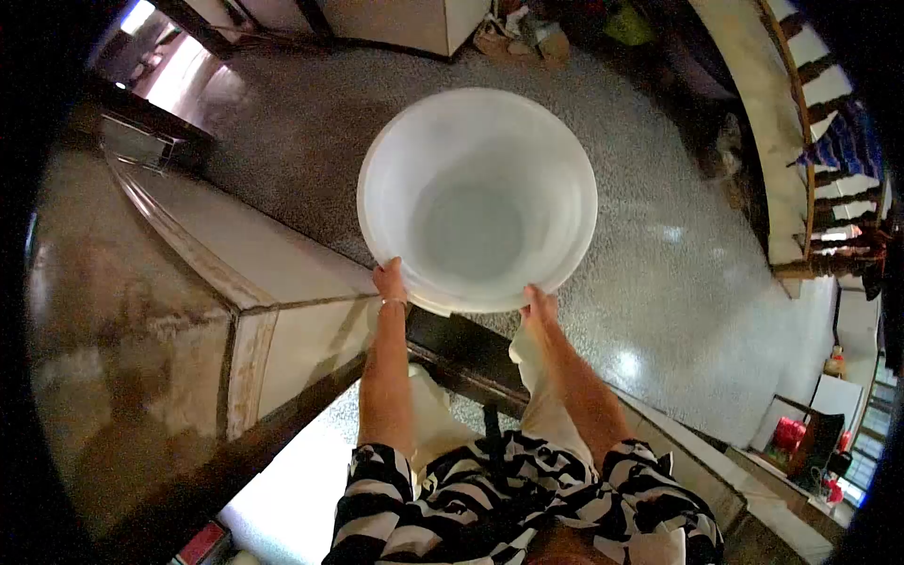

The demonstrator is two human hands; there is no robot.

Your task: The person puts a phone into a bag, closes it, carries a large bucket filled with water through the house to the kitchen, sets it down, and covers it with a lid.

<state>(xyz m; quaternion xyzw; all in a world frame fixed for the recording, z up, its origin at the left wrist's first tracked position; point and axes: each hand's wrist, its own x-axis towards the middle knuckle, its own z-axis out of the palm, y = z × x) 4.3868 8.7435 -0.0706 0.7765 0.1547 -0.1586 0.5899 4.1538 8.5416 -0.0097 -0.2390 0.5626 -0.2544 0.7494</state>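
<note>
A large white round tub is held out in front of me, its open mouth facing up toward the camera. Its inside shows bare walls and a greyish bottom. My left hand grips the rim at the near left, thumb over the edge. At the near right, my right hand is closed on the same rim. The fingers under the rim are hidden on both sides. A thin bracelet circles my left wrist.
A dark threshold crosses the doorway at my legs. To the left stands a wall end. Speckled floor spreads ahead. Bags lie against the far wall. A railing with a blue cloth is at the right.
</note>
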